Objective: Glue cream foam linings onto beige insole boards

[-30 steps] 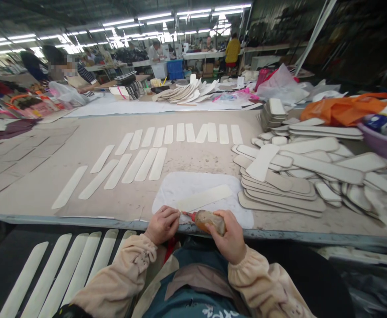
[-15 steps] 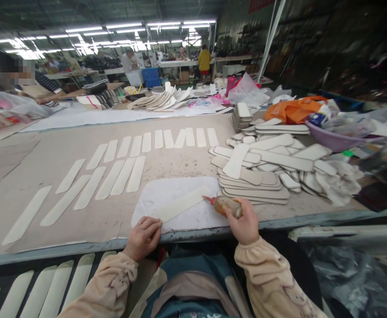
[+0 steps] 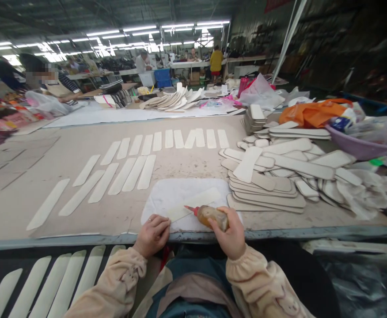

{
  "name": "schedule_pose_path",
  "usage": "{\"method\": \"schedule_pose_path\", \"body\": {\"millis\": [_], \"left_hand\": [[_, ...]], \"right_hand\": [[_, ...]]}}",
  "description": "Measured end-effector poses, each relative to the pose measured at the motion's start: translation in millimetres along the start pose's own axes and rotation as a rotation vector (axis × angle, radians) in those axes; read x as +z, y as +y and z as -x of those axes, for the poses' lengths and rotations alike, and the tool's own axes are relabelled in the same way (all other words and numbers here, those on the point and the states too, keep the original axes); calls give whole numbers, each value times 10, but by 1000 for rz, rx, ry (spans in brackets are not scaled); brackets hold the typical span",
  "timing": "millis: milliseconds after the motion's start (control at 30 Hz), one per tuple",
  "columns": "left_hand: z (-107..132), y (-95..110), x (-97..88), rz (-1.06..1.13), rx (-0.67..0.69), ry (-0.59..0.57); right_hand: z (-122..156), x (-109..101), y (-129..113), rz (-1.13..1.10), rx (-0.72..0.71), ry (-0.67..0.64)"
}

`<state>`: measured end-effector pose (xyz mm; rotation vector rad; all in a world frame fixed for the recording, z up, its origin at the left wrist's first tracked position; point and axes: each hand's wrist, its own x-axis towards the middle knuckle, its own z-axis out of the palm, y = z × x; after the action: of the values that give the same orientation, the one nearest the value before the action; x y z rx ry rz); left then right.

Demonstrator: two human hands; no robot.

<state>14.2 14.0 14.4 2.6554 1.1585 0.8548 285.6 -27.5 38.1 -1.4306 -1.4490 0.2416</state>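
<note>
My right hand (image 3: 230, 234) is wrapped round a squeeze bottle (image 3: 211, 217) of amber liquid with a red pointed nozzle. The bottle lies tilted, its tip over the middle of a pale cream strip (image 3: 198, 201). That strip rests slantwise on a white rounded sheet (image 3: 157, 194) at the table's near edge. At the strip's lower left end, my left hand (image 3: 153, 235) has its fingers closed and pressed on the end; the fingertips are partly hidden.
Cream strips (image 3: 127, 174) lie in rows to the left. A heap of edged white pieces (image 3: 289, 159) and a purple basin (image 3: 359, 143) stand right. More strips (image 3: 57, 282) lie on a dark surface below the table. A person in stripes (image 3: 61, 84) works at the far left.
My right hand has moved the bottle left along the strip, from its far right end to about its middle. The left hand stays at the lower end. The view has shifted slightly.
</note>
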Motion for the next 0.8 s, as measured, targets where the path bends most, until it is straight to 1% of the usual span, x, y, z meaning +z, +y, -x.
{"method": "schedule_pose_path", "body": {"millis": [100,167,200,267,400,467,533,600,667,800], "left_hand": [[-4,6,-4,4,-1,-5],[-1,4,-1,4,-2,-2],[1,1,1,5,-4,0],[4,-5,4,9,-6,-1],[4,-17,4,15,-3,-3],[3,-24,6,16,0,-2],[3,-33,10,16,-1,2],[3,-39,13,16,-2,-2],[2,-39,10,16,1,-4],[-8,-21,-4,12,-1,-8]], "right_hand": [[60,159,-72,-52,-21,-104],[55,172,-57,-51,-30,-128],[37,148,-28,-34,-32,-119],[-21,48,67,24,-29,-59],[-156,-229,325,172,-19,117],[-203,-339,425,231,-13,176],[-238,-401,484,262,3,219],[-267,-412,508,272,27,262],[-297,-380,515,265,40,286],[-343,-271,544,232,19,263]]}}
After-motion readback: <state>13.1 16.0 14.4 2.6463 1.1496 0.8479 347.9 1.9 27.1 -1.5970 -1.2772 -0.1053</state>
